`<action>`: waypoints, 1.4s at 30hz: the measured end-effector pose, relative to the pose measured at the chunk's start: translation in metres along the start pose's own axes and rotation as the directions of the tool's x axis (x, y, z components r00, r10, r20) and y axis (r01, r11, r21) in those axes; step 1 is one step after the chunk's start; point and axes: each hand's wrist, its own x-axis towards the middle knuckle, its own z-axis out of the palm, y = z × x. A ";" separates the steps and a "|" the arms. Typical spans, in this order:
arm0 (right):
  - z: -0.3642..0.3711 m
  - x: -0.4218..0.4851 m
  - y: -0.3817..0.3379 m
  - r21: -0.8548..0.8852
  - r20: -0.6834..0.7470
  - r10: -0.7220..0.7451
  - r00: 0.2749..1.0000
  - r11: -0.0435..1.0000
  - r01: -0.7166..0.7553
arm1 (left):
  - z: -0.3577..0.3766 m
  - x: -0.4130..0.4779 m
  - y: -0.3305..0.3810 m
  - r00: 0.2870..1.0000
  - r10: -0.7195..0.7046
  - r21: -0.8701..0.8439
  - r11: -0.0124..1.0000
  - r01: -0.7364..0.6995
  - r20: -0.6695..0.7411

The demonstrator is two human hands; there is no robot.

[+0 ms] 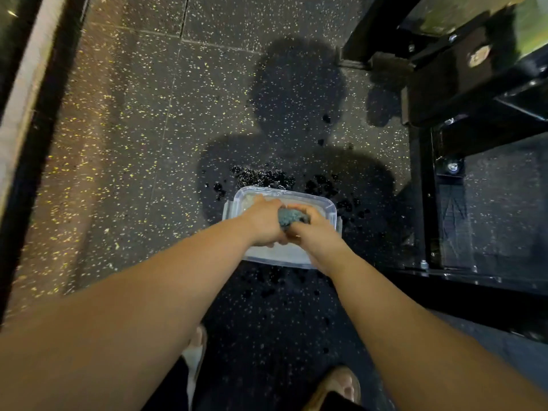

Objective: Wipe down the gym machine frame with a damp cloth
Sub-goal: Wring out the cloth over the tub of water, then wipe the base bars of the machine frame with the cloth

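A bunched, dark blue-grey damp cloth sits squeezed between the two hands, just below the middle of the view. The left hand grips it from the 9 o'clock side, fingers curled round the wad. The right hand clutches it from about 4 o'clock, fingers wrapped over the top. Both hands touch each other beneath the cloth.

The hands and cloth hover over a clear rectangular plastic container with rounded corners, which stands on the black rubber floor flecked with yellow and white specks. Whether the cloth touches the pale contents is hidden by the hands.

Dark wet splashes spread over the floor from the container's 12 o'clock edge round to 3 o'clock.

The black metal gym machine frame stands well apart from the cloth, at 3 o'clock, its bolted uprights running up to 1 o'clock.
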 end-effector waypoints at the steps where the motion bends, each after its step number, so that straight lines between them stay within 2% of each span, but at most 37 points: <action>1: 0.002 -0.017 -0.011 0.069 -0.040 0.010 0.999 0.998 -0.007 | -0.011 -0.021 0.005 0.999 0.039 -0.124 0.992 -0.036 0.025; 3: 0.007 -0.058 -0.036 0.216 -0.080 0.012 0.997 0.976 0.006 | -0.033 -0.067 0.016 0.997 0.072 -0.344 0.937 -0.062 0.017; 5: 0.013 -0.112 -0.070 0.310 -0.094 0.011 0.995 0.950 0.019 | -0.058 -0.121 0.034 0.997 0.066 -0.415 0.907 -0.076 -0.037; 7: 0.017 -0.166 -0.099 0.278 -0.133 -0.020 0.991 0.959 0.056 | -0.077 -0.166 0.056 0.992 0.094 -0.274 0.955 -0.115 -0.088; 9: 0.014 -0.230 -0.133 0.131 -0.194 -0.083 0.977 0.985 0.110 | -0.100 -0.219 0.089 0.988 0.116 -0.112 0.985 -0.128 -0.104; 12: 0.001 -0.320 -0.177 -0.128 -0.261 -0.184 0.948 0.980 0.155 | -0.132 -0.298 0.144 0.984 0.080 -0.095 0.991 -0.096 -0.159; 14: -0.013 -0.376 -0.199 -0.085 -0.251 -0.193 0.949 0.981 0.176 | -0.143 -0.345 0.180 0.974 0.124 -0.070 0.988 -0.139 -0.191; 16: -0.031 -0.428 -0.210 -0.036 -0.199 -0.233 0.952 0.972 0.230 | -0.144 -0.387 0.217 0.962 0.227 -0.019 0.972 -0.233 -0.153; 18: -0.050 -0.475 -0.212 -0.058 -0.180 -0.319 0.931 0.948 0.313 | -0.137 -0.421 0.256 0.936 0.341 0.064 0.940 -0.336 -0.087; 20: -0.072 -0.516 -0.211 -0.104 -0.243 -0.396 0.885 0.918 0.383 | -0.121 -0.446 0.295 0.913 0.406 0.124 0.908 -0.400 -0.031; 22: -0.104 -0.555 -0.196 -0.105 -0.381 -0.413 0.827 0.908 0.406 | -0.097 -0.472 0.338 0.899 0.435 0.181 0.882 -0.436 0.046; 24: -0.146 -0.596 -0.172 -0.083 -0.471 -0.403 0.785 0.906 0.415 | -0.065 -0.495 0.382 0.916 0.369 0.187 0.900 -0.394 0.156; 27: -0.208 -0.653 -0.134 -0.130 -0.559 -0.401 0.726 0.907 0.401 | -0.010 -0.515 0.439 0.940 0.181 0.093 0.972 -0.215 0.288; 28: -0.227 -0.672 -0.121 -0.139 -0.610 -0.388 0.690 0.911 0.389 | 0.013 -0.521 0.456 0.936 0.164 0.046 0.981 -0.187 0.312; 29: -0.240 -0.686 -0.113 -0.133 -0.681 -0.353 0.642 0.921 0.366 | 0.033 -0.524 0.469 0.924 0.184 0.000 0.981 -0.195 0.336; 30: -0.254 -0.702 -0.100 -0.092 -0.777 -0.287 0.560 0.932 0.350 | 0.058 -0.528 0.485 0.902 0.228 -0.040 0.973 -0.229 0.367; 31: -0.267 -0.712 -0.085 0.004 -0.861 -0.168 0.479 0.941 0.338 | 0.082 -0.531 0.500 0.882 0.271 -0.091 0.962 -0.257 0.385; 32: -0.277 -0.720 -0.075 0.189 -0.882 0.004 0.471 0.919 0.345 | 0.100 -0.532 0.511 0.864 0.310 -0.156 0.950 -0.269 0.397; 33: -0.289 -0.726 -0.066 0.445 -0.803 0.185 0.566 0.819 0.362 | 0.118 -0.532 0.523 0.843 0.334 -0.215 0.940 -0.265 0.422; 34: -0.300 -0.730 -0.059 0.674 -0.639 0.274 0.719 0.649 0.352 | 0.134 -0.531 0.534 0.824 0.343 -0.251 0.935 -0.251 0.451; 35: -0.308 -0.734 -0.054 0.823 -0.460 0.274 0.845 0.489 0.289 | 0.149 -0.529 0.545 0.815 0.336 -0.254 0.937 -0.240 0.471; 36: -0.316 -0.736 -0.048 0.888 -0.345 0.220 0.912 0.393 0.241 | 0.163 -0.526 0.554 0.816 0.331 -0.229 0.941 -0.250 0.474; 37: -0.325 -0.735 -0.042 0.905 -0.323 0.165 0.932 0.343 0.253 | 0.174 -0.522 0.562 0.822 0.336 -0.190 0.942 -0.278 0.461; 38: -0.335 -0.733 -0.037 0.901 -0.363 0.147 0.920 0.308 0.306 | 0.185 -0.516 0.569 0.834 0.349 -0.149 0.937 -0.316 0.428; 40: -0.362 -0.726 -0.030 0.854 -0.497 0.189 0.847 0.277 0.440 | 0.202 -0.501 0.585 0.861 0.397 -0.079 0.916 -0.393 0.317; 42: -0.396 -0.720 -0.024 0.785 -0.612 0.232 0.756 0.292 0.546 | 0.218 -0.481 0.606 0.860 0.451 -0.099 0.893 -0.440 0.241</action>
